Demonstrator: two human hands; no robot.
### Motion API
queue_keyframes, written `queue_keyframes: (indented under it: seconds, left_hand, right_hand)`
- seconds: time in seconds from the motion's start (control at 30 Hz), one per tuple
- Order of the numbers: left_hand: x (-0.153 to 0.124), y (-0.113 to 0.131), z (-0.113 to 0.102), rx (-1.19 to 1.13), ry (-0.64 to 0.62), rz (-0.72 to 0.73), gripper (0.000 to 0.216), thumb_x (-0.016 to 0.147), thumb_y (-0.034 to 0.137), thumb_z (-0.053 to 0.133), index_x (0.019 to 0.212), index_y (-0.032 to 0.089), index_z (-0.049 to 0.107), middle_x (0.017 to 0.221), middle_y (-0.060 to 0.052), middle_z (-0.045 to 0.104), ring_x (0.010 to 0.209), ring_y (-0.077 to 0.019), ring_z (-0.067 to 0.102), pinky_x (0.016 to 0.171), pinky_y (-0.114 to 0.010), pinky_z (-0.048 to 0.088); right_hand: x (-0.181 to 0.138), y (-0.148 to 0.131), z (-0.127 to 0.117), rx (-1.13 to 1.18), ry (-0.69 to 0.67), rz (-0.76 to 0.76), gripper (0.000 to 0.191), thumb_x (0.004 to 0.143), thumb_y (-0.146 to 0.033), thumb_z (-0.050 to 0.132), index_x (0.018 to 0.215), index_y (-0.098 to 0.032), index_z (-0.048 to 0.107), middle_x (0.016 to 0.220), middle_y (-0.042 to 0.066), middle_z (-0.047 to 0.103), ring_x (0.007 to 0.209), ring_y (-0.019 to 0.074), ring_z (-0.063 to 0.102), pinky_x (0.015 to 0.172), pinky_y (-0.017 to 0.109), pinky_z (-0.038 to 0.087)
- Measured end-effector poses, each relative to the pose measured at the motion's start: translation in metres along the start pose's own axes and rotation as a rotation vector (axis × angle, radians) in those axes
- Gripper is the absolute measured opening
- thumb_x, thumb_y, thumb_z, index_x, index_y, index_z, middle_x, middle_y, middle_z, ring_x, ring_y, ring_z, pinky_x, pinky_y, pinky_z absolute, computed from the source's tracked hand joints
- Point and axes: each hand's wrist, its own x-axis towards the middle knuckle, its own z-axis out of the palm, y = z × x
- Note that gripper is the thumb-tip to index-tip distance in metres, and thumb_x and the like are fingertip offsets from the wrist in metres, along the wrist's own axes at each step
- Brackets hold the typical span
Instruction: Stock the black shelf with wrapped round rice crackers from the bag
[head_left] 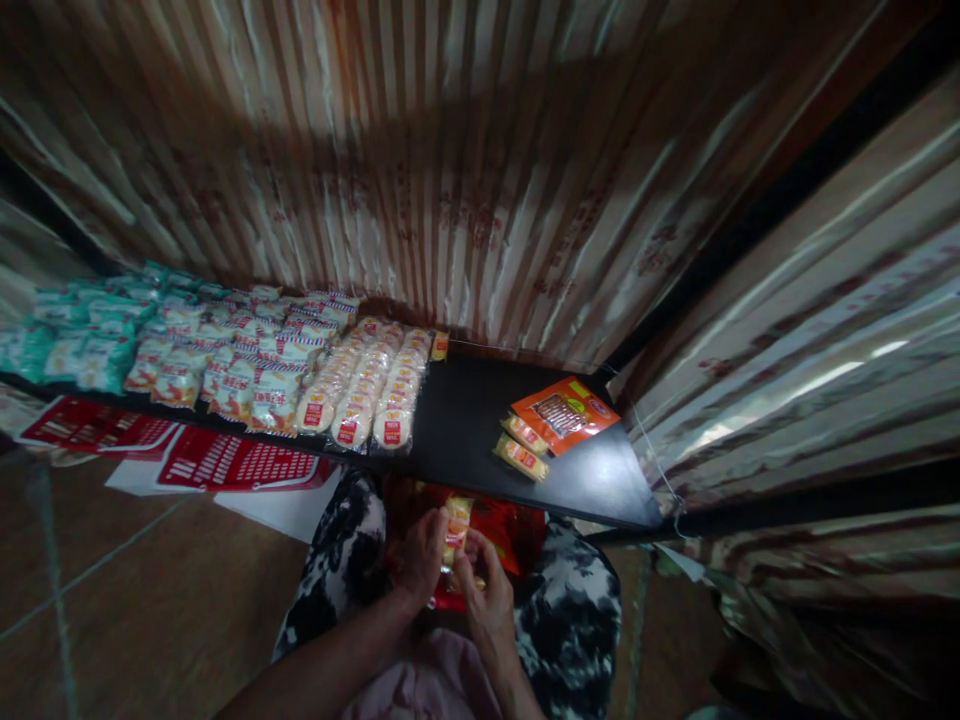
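Between my two hands, over my lap, is a small yellow-wrapped snack pack. My left hand pinches its left edge, and my right hand has thumb and fingers closed at its lower right. Below them lies a red bag or basket between my knees, partly hidden by my hands; more yellow wrapping shows under the held pack. On the black shelf ahead, two similar yellow packs lie next to an orange pouch.
Rows of clear-wrapped round crackers, white snack bags and teal bags fill the shelf's left side. Red baskets stand below. A striped curtain hangs behind, and a dark bar slants at right.
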Motion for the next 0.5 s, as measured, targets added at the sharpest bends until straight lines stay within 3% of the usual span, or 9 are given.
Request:
queue_keyframes:
  seconds: [0.17,0.5]
  left_hand:
    - [0.004,0.01,0.001,-0.013,-0.019,0.046,0.027,0.077,0.04,0.054,0.058,0.02,0.057,0.061,-0.003,0.059,0.064,-0.0175,0.053,0.068,-0.026,0.039]
    - [0.01,-0.007,-0.003,0.104,-0.007,0.058,0.027,0.08,0.042,0.048,0.066,0.022,0.059,0.071,-0.004,0.064,0.072,-0.0202,0.056,0.074,-0.028,0.039]
  right_hand:
    - [0.006,-0.003,0.002,0.013,-0.004,-0.014,0.039,0.074,-0.046,0.059,0.102,-0.019,0.062,0.081,0.005,0.069,0.068,0.0192,0.065,0.06,0.028,0.054]
    - [0.008,0.005,0.008,0.114,-0.044,0.066,0.041,0.071,-0.048,0.062,0.099,-0.018,0.062,0.082,0.007,0.07,0.07,0.0209,0.067,0.06,0.029,0.056]
